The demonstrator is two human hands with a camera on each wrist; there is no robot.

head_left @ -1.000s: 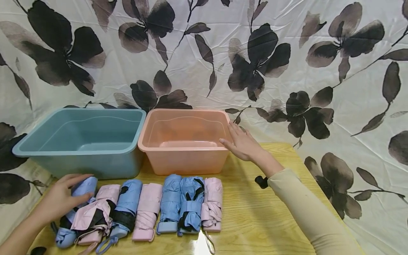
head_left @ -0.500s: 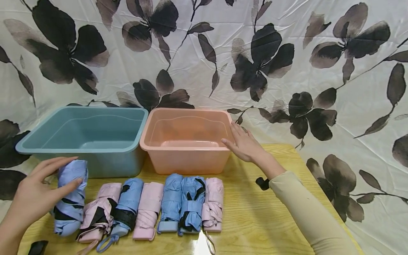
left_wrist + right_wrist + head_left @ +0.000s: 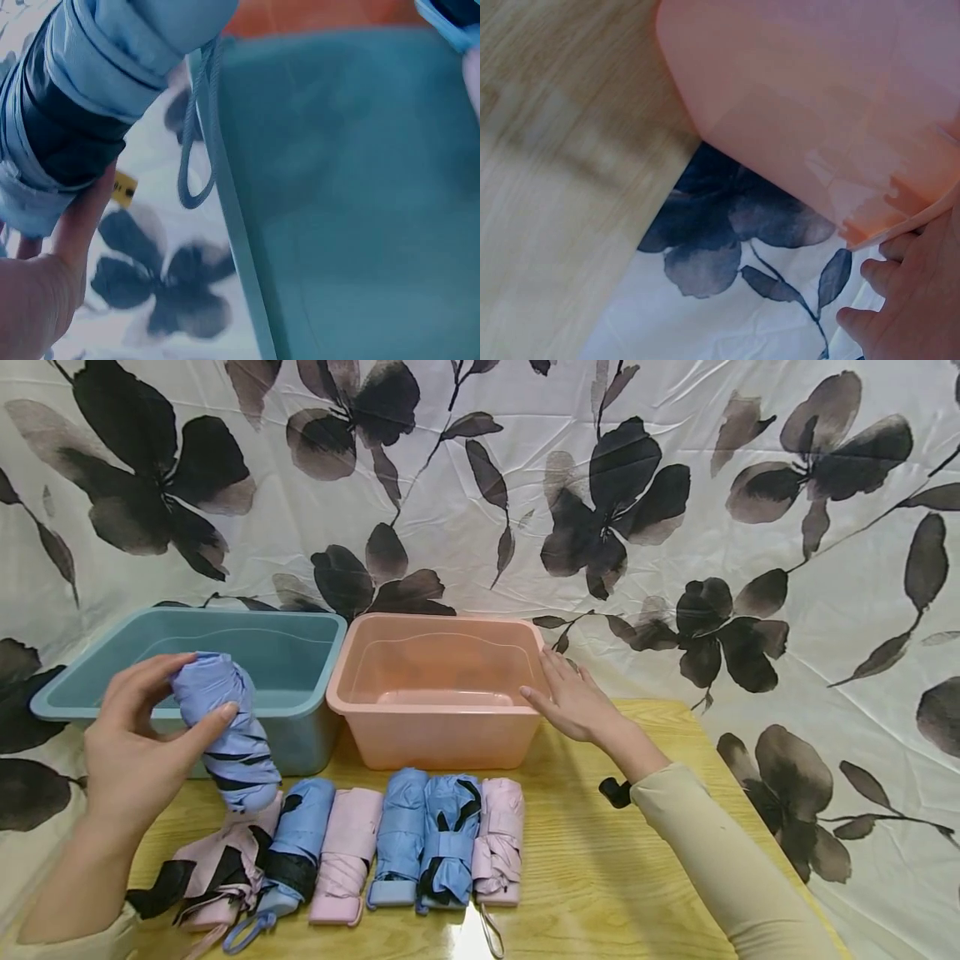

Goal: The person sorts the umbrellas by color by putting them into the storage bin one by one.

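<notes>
My left hand [image 3: 142,735] holds a folded blue umbrella [image 3: 225,731] between thumb and fingers. The umbrella is tilted and overlaps the front rim of the teal tub [image 3: 300,714] in the head view. In the left wrist view, the wrapped canopy [image 3: 97,82] shows a dark band, and a cord loop [image 3: 199,172] dangles beside the tub's edge. My right hand [image 3: 573,702] rests on the right rim of the peach tub [image 3: 442,739], fingers extended; its fingertips [image 3: 877,277] show at that rim in the right wrist view.
Along the table [image 3: 600,877] in front of the tubs lies a row of folded umbrellas: a loosely wrapped pink one [image 3: 225,868], a blue one [image 3: 296,843], another pink one [image 3: 348,852], two more blue ones and a pink one [image 3: 500,835] at the right end. A floral cloth [image 3: 480,485] hangs behind.
My left hand has picked up the leftmost blue umbrella from the row, then raised it and brought it rightward to the teal tub's front. The right hand stays on the peach tub.
</notes>
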